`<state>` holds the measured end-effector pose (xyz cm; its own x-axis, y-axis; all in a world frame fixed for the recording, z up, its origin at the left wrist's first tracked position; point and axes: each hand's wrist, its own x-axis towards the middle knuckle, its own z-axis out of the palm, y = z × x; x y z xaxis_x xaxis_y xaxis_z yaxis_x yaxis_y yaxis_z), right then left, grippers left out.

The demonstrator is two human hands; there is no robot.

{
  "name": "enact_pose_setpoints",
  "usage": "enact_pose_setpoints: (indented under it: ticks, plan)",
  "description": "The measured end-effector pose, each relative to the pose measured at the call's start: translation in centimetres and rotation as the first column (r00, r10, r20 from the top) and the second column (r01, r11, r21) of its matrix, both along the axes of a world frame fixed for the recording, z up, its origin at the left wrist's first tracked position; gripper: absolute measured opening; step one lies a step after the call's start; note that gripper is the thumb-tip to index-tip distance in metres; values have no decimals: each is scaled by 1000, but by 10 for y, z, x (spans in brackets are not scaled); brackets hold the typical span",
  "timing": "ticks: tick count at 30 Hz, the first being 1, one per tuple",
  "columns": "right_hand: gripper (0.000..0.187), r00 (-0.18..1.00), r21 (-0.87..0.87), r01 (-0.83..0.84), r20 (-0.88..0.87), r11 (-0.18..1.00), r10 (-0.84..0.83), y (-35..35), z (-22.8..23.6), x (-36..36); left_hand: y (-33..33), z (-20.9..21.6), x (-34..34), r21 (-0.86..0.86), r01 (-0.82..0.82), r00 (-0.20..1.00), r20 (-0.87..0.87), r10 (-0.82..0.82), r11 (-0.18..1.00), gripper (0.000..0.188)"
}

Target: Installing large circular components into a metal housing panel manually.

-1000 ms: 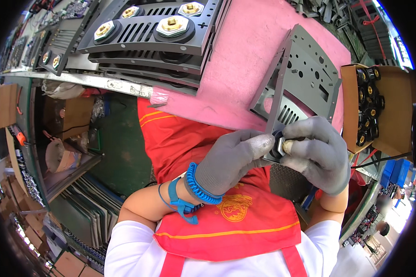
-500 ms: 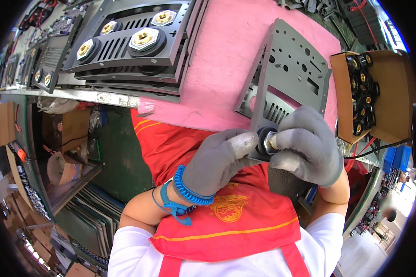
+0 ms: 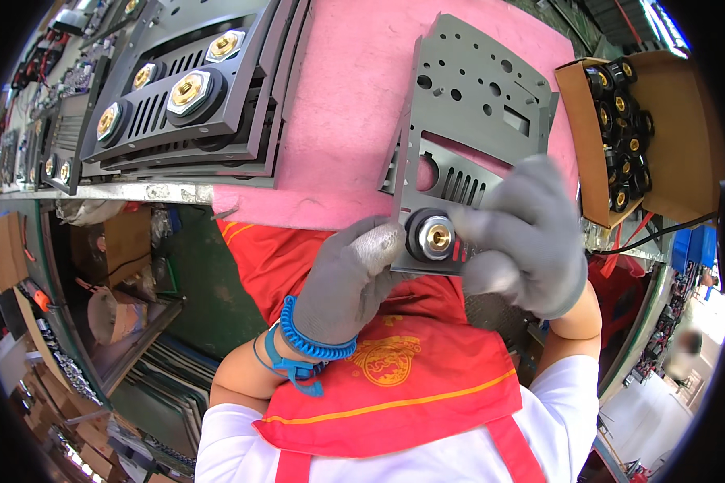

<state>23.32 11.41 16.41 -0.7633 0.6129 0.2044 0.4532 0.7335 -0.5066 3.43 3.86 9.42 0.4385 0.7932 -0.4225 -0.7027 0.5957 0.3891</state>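
A grey perforated metal panel (image 3: pixel 471 105) with folded sides stands tilted at the front of the pink mat. Near its lower end sits a round threaded fitting (image 3: pixel 438 238), with a silver nut, a brass centre and a black ring. My left hand (image 3: pixel 348 278), gloved in grey, grips the panel's lower left edge, thumb beside the black ring; its other fingers are partly hidden. Just right of the fitting is my gloved right hand (image 3: pixel 528 241), blurred, its thumb and forefinger apart and no object visible between them.
Pink matting (image 3: pixel 338 105) covers the worktop. At the left lies a stack of grey panels (image 3: pixel 157 133) bearing similar brass fittings (image 3: pixel 190 92). A cardboard box (image 3: pixel 677 137) at the right holds several black fittings (image 3: pixel 620 121). A black cable (image 3: pixel 660 236) runs below the box.
My right fingers have come off the fitting, which now shows its brass centre. The panel has turned more upright and shifted left in the view, along with my left hand.
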Motion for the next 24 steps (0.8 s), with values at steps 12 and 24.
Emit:
enact_pose_setpoints:
  ticks: [12, 24]
  plan:
    - [26, 976, -57, -99, -198, 993, 86, -2, 1, 25, 7, 6, -6, 110, 169, 961, -240, -139, 979, 66]
    - [40, 906, -160, 132, -381, 978, -184, 1, -15, 5, 2, 31, -8, 182, -6, 973, -225, 48, 983, 74]
